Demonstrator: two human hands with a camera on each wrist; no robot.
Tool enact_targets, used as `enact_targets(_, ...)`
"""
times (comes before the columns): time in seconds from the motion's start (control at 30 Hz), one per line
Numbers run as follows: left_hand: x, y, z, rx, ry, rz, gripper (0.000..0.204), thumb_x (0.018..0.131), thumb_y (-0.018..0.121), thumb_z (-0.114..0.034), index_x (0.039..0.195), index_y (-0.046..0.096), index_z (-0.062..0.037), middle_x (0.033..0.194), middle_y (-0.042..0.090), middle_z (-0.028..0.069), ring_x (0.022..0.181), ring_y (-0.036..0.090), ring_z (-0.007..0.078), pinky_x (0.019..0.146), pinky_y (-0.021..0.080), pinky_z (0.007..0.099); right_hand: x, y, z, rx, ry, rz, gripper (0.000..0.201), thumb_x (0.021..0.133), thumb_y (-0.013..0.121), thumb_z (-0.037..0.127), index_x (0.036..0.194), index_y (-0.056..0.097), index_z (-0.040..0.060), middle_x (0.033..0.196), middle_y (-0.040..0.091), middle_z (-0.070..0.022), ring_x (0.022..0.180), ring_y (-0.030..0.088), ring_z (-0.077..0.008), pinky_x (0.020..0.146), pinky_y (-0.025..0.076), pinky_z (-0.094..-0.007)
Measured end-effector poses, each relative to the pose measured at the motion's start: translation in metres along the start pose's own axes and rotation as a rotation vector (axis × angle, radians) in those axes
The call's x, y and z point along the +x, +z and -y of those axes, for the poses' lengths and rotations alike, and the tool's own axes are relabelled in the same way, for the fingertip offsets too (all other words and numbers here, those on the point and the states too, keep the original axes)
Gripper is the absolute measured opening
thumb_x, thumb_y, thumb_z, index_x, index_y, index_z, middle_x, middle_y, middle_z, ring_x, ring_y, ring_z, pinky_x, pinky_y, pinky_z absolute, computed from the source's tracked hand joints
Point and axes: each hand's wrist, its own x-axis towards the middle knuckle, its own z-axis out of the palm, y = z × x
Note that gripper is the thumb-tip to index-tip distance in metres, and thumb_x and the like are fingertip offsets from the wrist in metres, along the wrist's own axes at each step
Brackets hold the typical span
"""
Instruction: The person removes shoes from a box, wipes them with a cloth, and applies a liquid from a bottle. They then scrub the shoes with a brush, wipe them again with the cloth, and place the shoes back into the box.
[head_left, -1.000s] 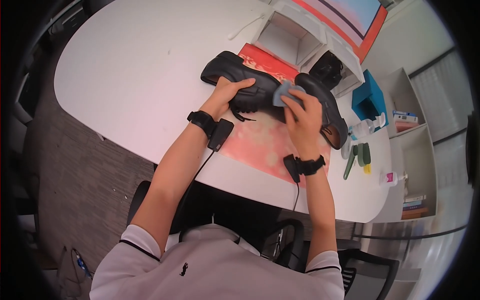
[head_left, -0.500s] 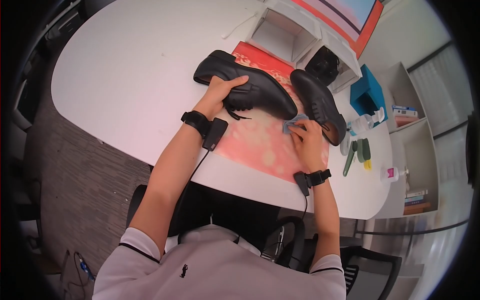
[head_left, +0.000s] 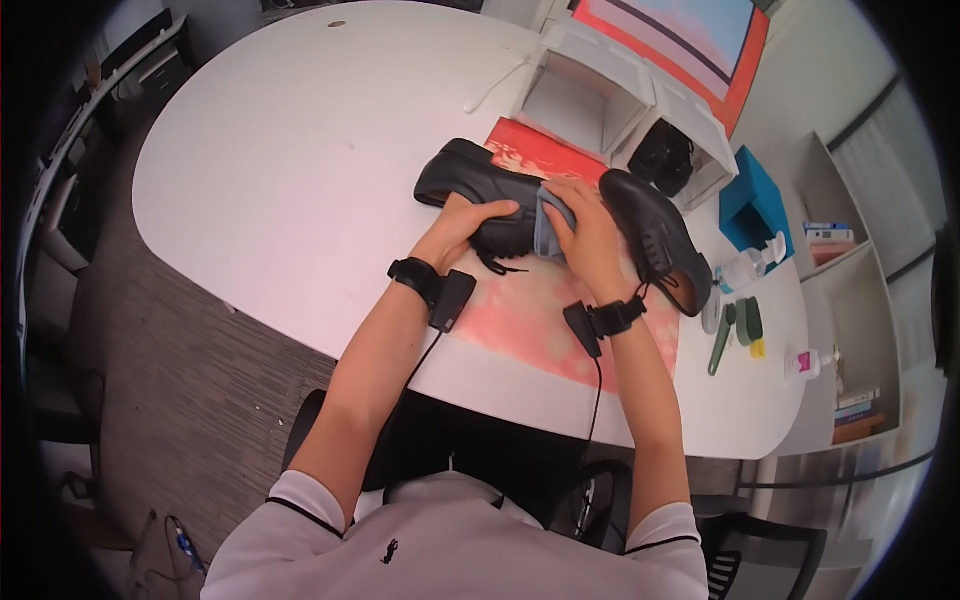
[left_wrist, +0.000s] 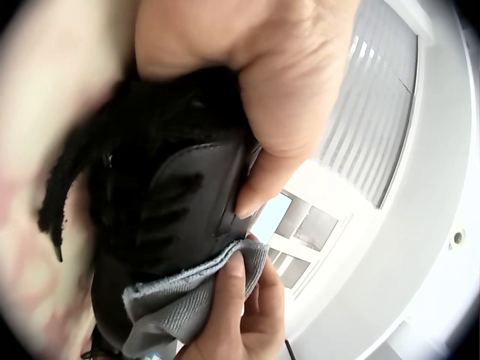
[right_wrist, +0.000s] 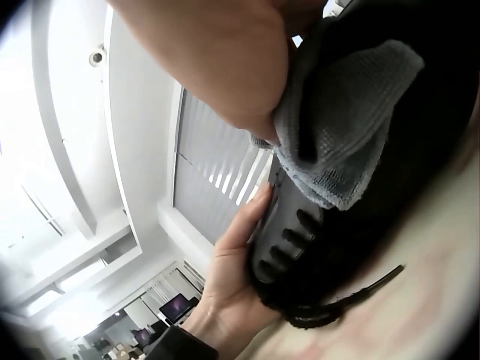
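Observation:
A black lace-up leather shoe (head_left: 470,178) lies tilted on its side over the mat, its lace dangling toward the person. My left hand (head_left: 452,232) grips it near its opening, thumb along the upper. In my right hand (head_left: 592,238) is a folded grey-blue cloth (head_left: 548,225), which the fingers press around the front part of the shoe. Thumb and cloth lie across the upper just ahead of the laces in the left wrist view, where the cloth (left_wrist: 187,292) shows a ribbed weave. A second black shoe (head_left: 655,235) rests just right of my right hand.
A red and pink patterned mat (head_left: 540,325) lies under the shoes. Behind stand white open boxes (head_left: 590,95), one with a black item inside. To the right are a teal box (head_left: 752,205), a pump bottle (head_left: 745,270), a green brush (head_left: 721,340) and a smaller white bottle (head_left: 803,364).
My right hand, with the cloth, has gone from the shoe to beside its toe, then back up onto the shoe's front. The left hand keeps its grip.

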Motion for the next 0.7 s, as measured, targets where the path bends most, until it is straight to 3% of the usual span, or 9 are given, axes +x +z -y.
enact_targets(0.1,0.001,-0.003,0.002,0.001,-0.021,0.046,0.052,0.081,0.076,0.001,0.128,0.054,0.0002,0.121,0.063,0.0082,0.110,0.062,0.0168,0.093,0.053,0.0311,-0.005,-0.002,-0.004,0.029,-0.036,-0.042,0.025,0.088,0.066,0.008,0.113,0.070,0.0056,0.117,0.067,-0.0136,0.106,0.064,-0.0329,0.090,0.051,-0.0374)
enact_targets(0.13,0.003,-0.005,0.003,-0.002,-0.030,0.072,0.065,0.077,0.079,0.001,0.134,0.048,0.0029,0.129,0.058,0.0101,0.116,0.059,0.0191,0.097,0.050,0.0312,-0.005,-0.002,-0.007,0.040,-0.021,-0.046,0.025,0.088,0.066,0.008,0.113,0.071,0.0058,0.115,0.068,-0.0137,0.104,0.065,-0.0333,0.089,0.051,-0.0372)
enact_targets(0.3,0.002,0.003,0.009,0.201,0.113,0.104,0.068,0.076,0.081,-0.003,0.135,0.048,0.0034,0.128,0.059,0.0098,0.116,0.058,0.0188,0.101,0.047,0.0310,0.028,-0.001,0.007,-0.013,0.009,-0.102,0.024,0.087,0.065,0.006,0.110,0.071,0.0054,0.103,0.072,-0.0148,0.096,0.068,-0.0347,0.083,0.053,-0.0373)
enact_targets(0.33,0.000,0.006,0.011,0.270,0.150,0.121,0.068,0.076,0.081,-0.003,0.136,0.048,0.0030,0.128,0.059,0.0097,0.117,0.058,0.0188,0.101,0.047,0.0310,0.037,0.001,0.012,-0.027,-0.039,-0.109,0.022,0.089,0.064,0.011,0.110,0.071,0.0055,0.107,0.071,-0.0163,0.098,0.067,-0.0354,0.085,0.052,-0.0392)
enact_targets(0.43,0.001,0.010,0.015,0.361,-0.016,0.157,0.069,0.075,0.082,-0.009,0.135,0.050,0.0034,0.129,0.059,0.0101,0.120,0.055,0.0164,0.100,0.046,0.0301,0.043,0.018,0.020,-0.169,-0.084,0.020,0.023,0.092,0.063,0.019,0.110,0.071,0.0060,0.110,0.069,-0.0162,0.102,0.065,-0.0351,0.088,0.051,-0.0417)
enact_targets(0.47,0.001,0.010,0.015,0.340,0.007,0.157,0.068,0.075,0.082,-0.009,0.135,0.051,0.0031,0.128,0.060,0.0099,0.118,0.055,0.0162,0.100,0.045,0.0299,0.037,0.021,0.018,-0.177,0.033,0.198,0.033,0.094,0.060,0.024,0.121,0.066,0.0060,0.119,0.066,-0.0162,0.113,0.061,-0.0345,0.099,0.046,-0.0432)
enact_targets(0.57,0.001,0.005,0.017,0.316,0.046,0.165,0.065,0.074,0.081,-0.008,0.132,0.054,0.0024,0.125,0.061,0.0092,0.115,0.056,0.0155,0.098,0.045,0.0295,0.021,0.017,0.024,-0.339,-0.123,0.189,0.043,0.094,0.060,0.024,0.133,0.058,0.0040,0.128,0.062,-0.0172,0.124,0.054,-0.0339,0.109,0.038,-0.0451)
enact_targets(0.6,0.003,0.002,0.019,0.342,0.026,0.183,0.064,0.074,0.081,-0.008,0.131,0.054,0.0023,0.123,0.062,0.0090,0.114,0.056,0.0152,0.098,0.046,0.0296,0.017,0.014,0.024,-0.300,-0.118,0.236,0.049,0.095,0.059,0.022,0.139,0.051,0.0029,0.135,0.057,-0.0185,0.131,0.048,-0.0346,0.115,0.030,-0.0475)
enact_targets(0.7,0.004,0.000,0.024,0.346,-0.001,0.201,0.059,0.074,0.080,-0.007,0.127,0.057,0.0022,0.121,0.063,0.0090,0.110,0.056,0.0151,0.096,0.046,0.0301,0.013,0.017,0.015,-0.294,-0.181,0.236,0.044,0.095,0.058,0.016,0.137,0.053,0.0025,0.137,0.056,-0.0182,0.132,0.048,-0.0341,0.114,0.033,-0.0461)
